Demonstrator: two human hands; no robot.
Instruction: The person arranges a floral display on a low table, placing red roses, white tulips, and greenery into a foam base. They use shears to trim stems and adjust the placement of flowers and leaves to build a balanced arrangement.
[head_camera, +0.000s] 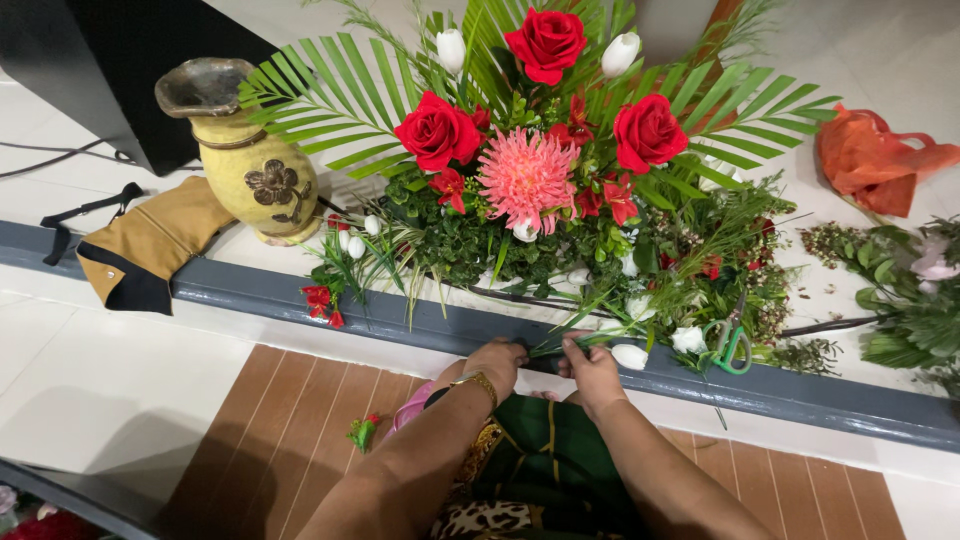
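Both hands meet at the grey ledge (300, 292). The left hand (497, 358) is curled shut, and the right hand (590, 368) pinches closed; both seem to grip the same thin green stem (575, 338), though foliage partly hides the fingers. A white bud (630, 356) lies just right of the right hand, green-handled scissors (732, 345) further right. The flower arrangement (545, 170) rises beyond both hands, a yellow vase (250, 165) far left.

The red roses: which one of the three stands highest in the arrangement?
The middle rose, at the top between two white tulip buds. The other two roses sit lower, left and right of the pink dahlia.
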